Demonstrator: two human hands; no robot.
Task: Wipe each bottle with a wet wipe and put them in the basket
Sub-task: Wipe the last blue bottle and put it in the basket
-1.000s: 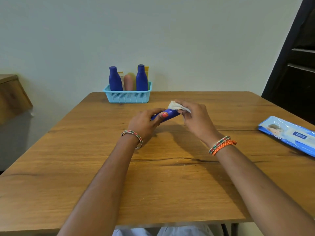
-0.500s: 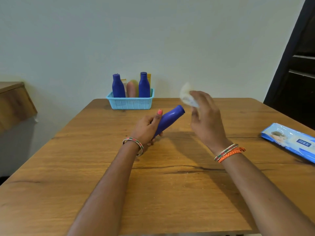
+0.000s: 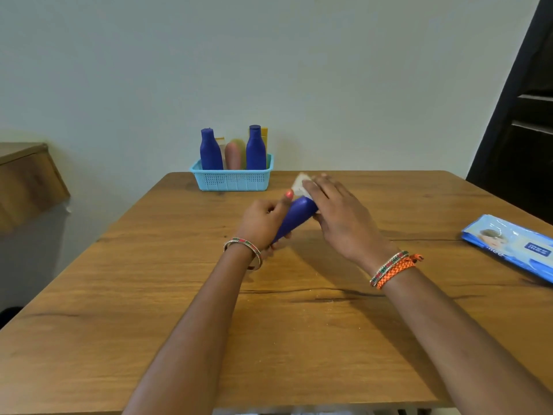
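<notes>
- Two hands work over the middle of the wooden table (image 3: pixel 269 339), both on one dark blue bottle (image 3: pixel 294 218).
- Left hand (image 3: pixel 261 221) is closed round the bottle's lower body, thumb laid along its side. The bottle is tilted, far end raised toward the right hand; this presumably exposes that end for cleaning and keeps it off the tabletop.
- Right hand (image 3: pixel 336 211) lies over the bottle's upper end, fingers extended and close together, pressing a white wet wipe (image 3: pixel 300 184) onto it. A corner of the wipe shows past the fingertips. Whether the thumb pinches the wipe from below cannot be told; it is hidden.
- Judgement: wiping step in hand, not yet the placing step.
- Turquoise perforated basket (image 3: pixel 233 179) sits at the far edge against the wall, well apart from the hands. It holds two upright blue bottles (image 3: pixel 211 151), a pinkish bottle between them, and yellowish items behind, not clearly identifiable.
- Blue wet-wipe packet (image 3: pixel 508 245) lies flat at the right edge, near the right arm, likely kept there for easy reach.
- No other loose bottles visible on the table; this may be the last one.
</notes>
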